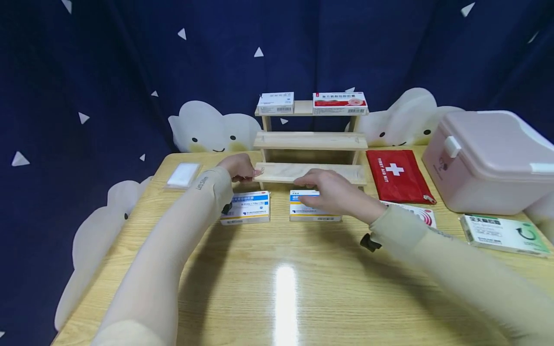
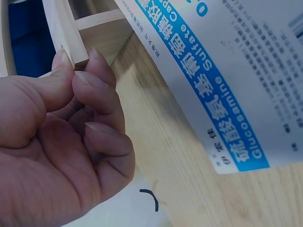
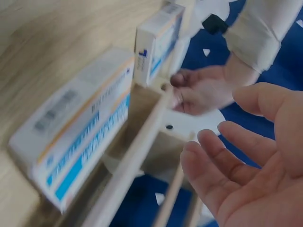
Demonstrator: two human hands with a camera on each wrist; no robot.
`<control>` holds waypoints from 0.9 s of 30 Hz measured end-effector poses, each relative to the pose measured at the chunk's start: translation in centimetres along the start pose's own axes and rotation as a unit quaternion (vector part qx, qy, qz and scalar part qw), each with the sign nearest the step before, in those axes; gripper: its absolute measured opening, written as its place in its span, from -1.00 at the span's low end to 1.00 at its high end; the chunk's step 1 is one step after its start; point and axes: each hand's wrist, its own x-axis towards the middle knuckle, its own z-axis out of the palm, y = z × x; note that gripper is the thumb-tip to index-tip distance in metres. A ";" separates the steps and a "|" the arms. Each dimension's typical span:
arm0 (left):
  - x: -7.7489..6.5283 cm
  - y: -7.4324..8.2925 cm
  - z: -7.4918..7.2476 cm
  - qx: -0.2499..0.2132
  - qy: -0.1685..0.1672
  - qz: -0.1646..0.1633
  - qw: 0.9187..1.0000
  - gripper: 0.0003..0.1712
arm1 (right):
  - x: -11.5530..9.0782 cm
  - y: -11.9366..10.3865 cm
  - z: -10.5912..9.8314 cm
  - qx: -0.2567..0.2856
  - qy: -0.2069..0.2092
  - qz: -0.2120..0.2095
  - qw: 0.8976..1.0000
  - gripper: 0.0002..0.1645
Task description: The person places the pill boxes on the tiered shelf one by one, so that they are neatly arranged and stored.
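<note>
A small three-tier wooden rack [image 1: 310, 140] stands at the back of the table. With thumb and fingers, my left hand [image 1: 239, 166] pinches the left end of its lowest board [image 2: 64, 28]. My right hand [image 1: 333, 191] hovers in front of that board's right part, fingers relaxed and apart; nothing is in its palm [image 3: 255, 184]. Two white-and-blue medicine boxes, labelled glucosamine sulfate in the left wrist view, stand before the rack. The left box [image 1: 245, 211] is beside my left wrist, and the right box [image 1: 300, 207] is partly hidden behind my right hand.
Atop the rack sit a white box [image 1: 276, 102] and a red-and-white box [image 1: 339, 103]. To the right are a red first aid pouch [image 1: 398, 176], a pink lidded case [image 1: 489, 163] and a green-and-white box [image 1: 504, 234]. A white packet [image 1: 183, 175] lies at the left.
</note>
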 end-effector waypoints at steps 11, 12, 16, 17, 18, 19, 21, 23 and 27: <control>-0.4 0.2 0.2 0.006 0.008 0.006 1.000 -0.42 | 4.4 -1.2 5.4 -0.030 -0.103 0.006 0.994 -0.24; -0.4 0.1 0.2 0.004 0.007 0.007 1.000 -0.43 | 4.7 -1.4 5.8 -0.037 -0.109 0.005 0.993 -0.21; -0.2 0.0 0.1 -0.006 0.004 0.007 1.000 -0.43 | 5.9 -2.0 7.0 -0.064 -0.134 -0.006 0.989 -0.06; -0.2 0.0 0.1 -0.007 0.002 0.008 1.000 -0.43 | 6.1 -2.2 7.3 -0.070 -0.139 -0.006 0.988 -0.03; -0.1 0.0 0.1 -0.007 0.002 0.008 1.000 -0.43 | 6.3 -2.3 7.5 -0.076 -0.144 -0.006 0.987 0.00; 0.0 0.0 0.1 -0.007 0.001 0.008 1.000 -0.42 | 6.5 -2.4 7.6 -0.082 -0.149 -0.004 0.986 0.02; 0.0 0.0 0.2 -0.006 0.002 0.010 1.000 -0.43 | 6.8 -2.5 8.0 -0.094 -0.155 0.002 0.983 0.05; 0.0 0.0 0.2 -0.005 0.003 0.013 1.000 -0.44 | 7.0 -2.5 8.2 -0.105 -0.161 0.007 0.981 0.07; -0.1 0.0 0.2 -0.013 0.006 0.012 1.000 -0.46 | 7.4 -2.4 8.5 -0.112 -0.168 0.019 0.979 0.07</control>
